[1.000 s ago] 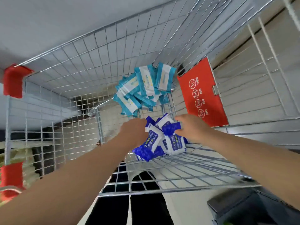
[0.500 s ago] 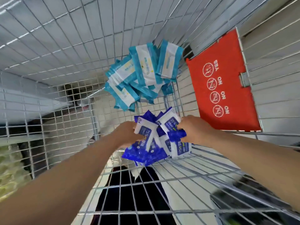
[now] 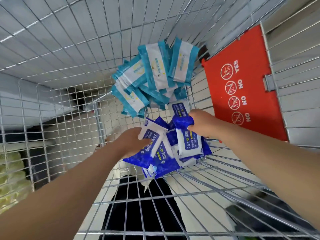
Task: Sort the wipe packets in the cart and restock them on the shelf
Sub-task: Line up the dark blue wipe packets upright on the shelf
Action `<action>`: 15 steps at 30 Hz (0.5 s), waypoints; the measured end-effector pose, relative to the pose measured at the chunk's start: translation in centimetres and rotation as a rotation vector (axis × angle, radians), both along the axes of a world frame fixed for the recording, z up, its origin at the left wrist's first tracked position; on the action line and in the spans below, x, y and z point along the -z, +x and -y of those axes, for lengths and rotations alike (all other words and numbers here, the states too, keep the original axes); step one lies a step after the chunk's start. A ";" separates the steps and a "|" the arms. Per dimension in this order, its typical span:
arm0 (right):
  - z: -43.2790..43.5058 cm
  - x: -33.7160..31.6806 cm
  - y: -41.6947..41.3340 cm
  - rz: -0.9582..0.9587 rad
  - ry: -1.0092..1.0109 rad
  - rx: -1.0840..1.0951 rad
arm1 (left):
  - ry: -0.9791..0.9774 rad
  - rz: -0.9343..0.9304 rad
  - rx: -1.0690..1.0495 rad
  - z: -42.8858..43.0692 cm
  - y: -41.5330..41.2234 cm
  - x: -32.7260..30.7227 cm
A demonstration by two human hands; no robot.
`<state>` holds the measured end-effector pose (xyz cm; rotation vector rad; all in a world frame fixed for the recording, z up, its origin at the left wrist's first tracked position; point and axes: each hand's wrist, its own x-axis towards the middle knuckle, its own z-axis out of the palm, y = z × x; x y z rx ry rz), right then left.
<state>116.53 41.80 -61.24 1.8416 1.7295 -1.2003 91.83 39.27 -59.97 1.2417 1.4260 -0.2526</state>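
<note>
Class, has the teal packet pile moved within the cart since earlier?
No. The teal packet pile stays against the corner wires beside the red flap.

Left hand (image 3: 131,144), right hand (image 3: 202,123) — both hold dark-blue packets (image 3: 189,144).

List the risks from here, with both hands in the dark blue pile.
1. The left hand and right hand grip packets in the loosely overlapped dark blue pile; lifting may drag neighbours off.
2. A stray dark blue packet lies against the light blue pile; the two sorts could mix.
</note>
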 end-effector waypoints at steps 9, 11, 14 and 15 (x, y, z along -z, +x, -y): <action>-2.2 2.1 -1.2 -0.069 0.052 0.221 | 0.128 -0.022 -0.106 -0.1 0.0 0.9; -2.8 2.7 -1.8 -0.077 0.039 0.224 | 0.106 -0.011 -0.153 -0.8 -0.6 0.9; -3.3 3.6 -2.4 -0.029 0.065 0.176 | 0.061 -0.013 -0.162 -1.4 -1.4 1.2; -3.4 3.9 -2.5 -0.012 0.077 0.175 | 0.044 -0.013 -0.159 -1.4 -1.6 1.2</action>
